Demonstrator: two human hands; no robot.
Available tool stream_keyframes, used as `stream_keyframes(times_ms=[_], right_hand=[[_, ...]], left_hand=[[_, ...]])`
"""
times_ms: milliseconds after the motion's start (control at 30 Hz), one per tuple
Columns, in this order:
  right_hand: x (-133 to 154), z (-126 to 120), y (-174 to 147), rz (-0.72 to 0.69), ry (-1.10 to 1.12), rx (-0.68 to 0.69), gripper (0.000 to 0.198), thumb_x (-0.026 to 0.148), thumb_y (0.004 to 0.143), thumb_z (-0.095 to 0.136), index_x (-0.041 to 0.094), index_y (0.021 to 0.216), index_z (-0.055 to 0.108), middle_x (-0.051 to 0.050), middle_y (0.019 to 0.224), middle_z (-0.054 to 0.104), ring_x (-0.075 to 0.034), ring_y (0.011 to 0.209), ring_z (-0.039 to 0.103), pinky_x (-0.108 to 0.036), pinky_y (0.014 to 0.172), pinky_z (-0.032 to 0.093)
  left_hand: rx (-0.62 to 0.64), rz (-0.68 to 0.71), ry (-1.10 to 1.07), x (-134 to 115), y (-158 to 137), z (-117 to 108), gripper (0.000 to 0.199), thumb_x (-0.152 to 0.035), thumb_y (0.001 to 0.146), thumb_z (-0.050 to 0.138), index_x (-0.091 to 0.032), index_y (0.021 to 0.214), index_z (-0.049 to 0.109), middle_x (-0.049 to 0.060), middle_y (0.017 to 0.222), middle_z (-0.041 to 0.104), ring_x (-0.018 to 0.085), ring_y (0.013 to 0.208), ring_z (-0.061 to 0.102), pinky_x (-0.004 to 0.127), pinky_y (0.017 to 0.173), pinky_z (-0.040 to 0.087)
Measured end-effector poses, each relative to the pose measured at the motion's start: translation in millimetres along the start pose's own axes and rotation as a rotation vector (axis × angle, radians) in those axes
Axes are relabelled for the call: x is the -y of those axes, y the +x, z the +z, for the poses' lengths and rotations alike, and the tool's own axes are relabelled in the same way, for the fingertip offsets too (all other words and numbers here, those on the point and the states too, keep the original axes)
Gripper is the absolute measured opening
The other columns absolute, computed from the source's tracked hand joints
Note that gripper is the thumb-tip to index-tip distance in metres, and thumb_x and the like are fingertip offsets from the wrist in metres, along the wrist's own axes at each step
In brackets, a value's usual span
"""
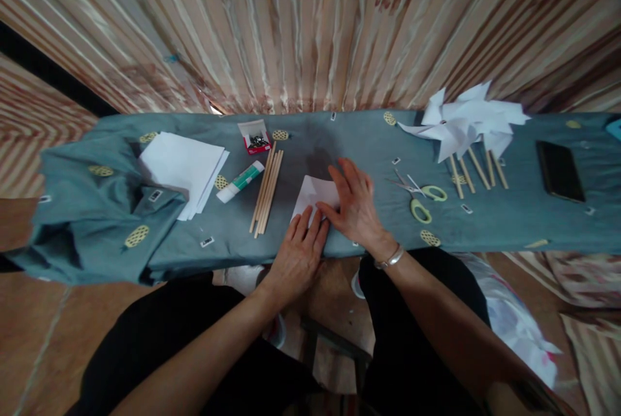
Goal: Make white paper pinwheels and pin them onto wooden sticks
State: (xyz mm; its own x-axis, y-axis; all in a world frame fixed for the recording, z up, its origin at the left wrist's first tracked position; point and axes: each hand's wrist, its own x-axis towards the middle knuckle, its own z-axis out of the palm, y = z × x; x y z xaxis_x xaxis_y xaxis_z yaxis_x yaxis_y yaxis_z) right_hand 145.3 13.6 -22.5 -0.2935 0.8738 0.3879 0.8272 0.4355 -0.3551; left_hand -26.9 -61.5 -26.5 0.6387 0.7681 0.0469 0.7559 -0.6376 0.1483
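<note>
A small piece of white paper (315, 193) lies on the cloth in front of me. My left hand (298, 254) rests with outstretched fingers on its near edge. On its right side, my right hand (356, 206) touches the sheet with fingers spread and the thumb pointing toward my left fingertips. Part of the paper is hidden under both hands. Just left of it is a row of thin wooden sticks (267, 193). Green-handled scissors (420, 195) lie opened to the right of my right hand.
A glue stick (241, 182) and an open red box of small metal pins (257, 139) are near the sticks. White sheets (187, 167) lie at left. Several paper pinwheels (473, 121) on sticks and a dark phone (560, 170) lie at right. A curtain (310, 28) hangs behind.
</note>
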Motion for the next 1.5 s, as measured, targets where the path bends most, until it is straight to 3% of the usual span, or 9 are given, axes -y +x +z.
stream_keyframes(times_ms=[300, 533, 733, 933, 1067, 1167, 1333, 1500], right_hand=[[-5, 1, -23, 0.096, -0.026, 0.062, 0.068, 0.048, 0.097, 0.047, 0.011, 0.152, 0.032, -0.025, 0.159, 0.033, -0.036, 0.153, 0.022, -0.058, 0.117, 0.024], [-49, -7, -19, 0.191, -0.079, -0.004, 0.07, 0.056, 0.097, 0.045, 0.017, 0.153, 0.031, -0.023, 0.161, 0.031, -0.036, 0.152, 0.024, -0.061, 0.116, 0.024], [-75, -13, -17, 0.248, -0.159, -0.054, 0.067, 0.054, 0.098, 0.04, 0.011, 0.15, 0.037, -0.028, 0.158, 0.033, -0.039, 0.15, 0.027, -0.063, 0.114, 0.026], [-49, -15, -16, 0.182, -0.112, -0.064, 0.062, 0.043, 0.097, 0.047, 0.014, 0.15, 0.037, -0.025, 0.16, 0.031, -0.039, 0.152, 0.023, -0.064, 0.115, 0.023], [-21, -2, -24, 0.091, 0.019, 0.031, 0.063, 0.046, 0.096, 0.048, 0.014, 0.149, 0.039, -0.023, 0.156, 0.038, -0.037, 0.149, 0.03, -0.059, 0.116, 0.028], [-19, 8, -29, 0.103, 0.073, 0.048, 0.061, 0.047, 0.096, 0.047, 0.016, 0.148, 0.04, -0.021, 0.155, 0.041, -0.035, 0.146, 0.035, -0.058, 0.115, 0.033], [-43, 3, -29, 0.171, 0.078, 0.064, 0.063, 0.042, 0.094, 0.051, 0.012, 0.148, 0.04, -0.022, 0.157, 0.037, -0.036, 0.147, 0.032, -0.057, 0.116, 0.034], [-70, -7, -25, 0.232, -0.011, 0.016, 0.063, 0.039, 0.091, 0.053, 0.014, 0.147, 0.04, -0.021, 0.155, 0.04, -0.038, 0.145, 0.036, -0.061, 0.113, 0.037]], left_hand=[[0.001, -0.002, 0.037, 0, 1, 0, 0.062, -0.021, 0.093, 0.048, -0.002, 0.15, 0.035, 0.027, 0.157, 0.035, 0.041, 0.15, 0.024, 0.06, 0.116, 0.032], [-0.004, 0.01, 0.05, 2, 1, -1, 0.062, -0.022, 0.09, 0.057, 0.0, 0.146, 0.041, 0.028, 0.155, 0.037, 0.045, 0.147, 0.028, 0.059, 0.116, 0.033], [-0.001, 0.0, 0.037, 1, 2, -3, 0.063, -0.024, 0.09, 0.058, -0.001, 0.147, 0.04, 0.027, 0.156, 0.037, 0.044, 0.148, 0.028, 0.058, 0.117, 0.032], [-0.002, -0.009, 0.032, -1, 1, -3, 0.066, -0.023, 0.089, 0.056, 0.001, 0.148, 0.037, 0.028, 0.157, 0.035, 0.043, 0.149, 0.025, 0.058, 0.118, 0.03], [0.005, -0.022, 0.036, -2, 2, 0, 0.067, -0.021, 0.09, 0.052, 0.0, 0.15, 0.033, 0.028, 0.158, 0.034, 0.041, 0.15, 0.023, 0.059, 0.118, 0.03], [0.015, -0.02, 0.039, -1, 2, 1, 0.068, -0.019, 0.089, 0.051, 0.0, 0.151, 0.03, 0.027, 0.159, 0.032, 0.039, 0.151, 0.02, 0.058, 0.118, 0.029], [0.05, -0.036, 0.058, 5, -20, -2, 0.063, -0.013, 0.09, 0.048, -0.001, 0.15, 0.032, 0.024, 0.16, 0.032, 0.035, 0.15, 0.026, 0.05, 0.12, 0.031], [-0.002, -0.082, 0.045, 9, -57, -2, 0.067, -0.011, 0.089, 0.048, -0.002, 0.153, 0.027, 0.024, 0.161, 0.031, 0.032, 0.152, 0.022, 0.05, 0.121, 0.03]])
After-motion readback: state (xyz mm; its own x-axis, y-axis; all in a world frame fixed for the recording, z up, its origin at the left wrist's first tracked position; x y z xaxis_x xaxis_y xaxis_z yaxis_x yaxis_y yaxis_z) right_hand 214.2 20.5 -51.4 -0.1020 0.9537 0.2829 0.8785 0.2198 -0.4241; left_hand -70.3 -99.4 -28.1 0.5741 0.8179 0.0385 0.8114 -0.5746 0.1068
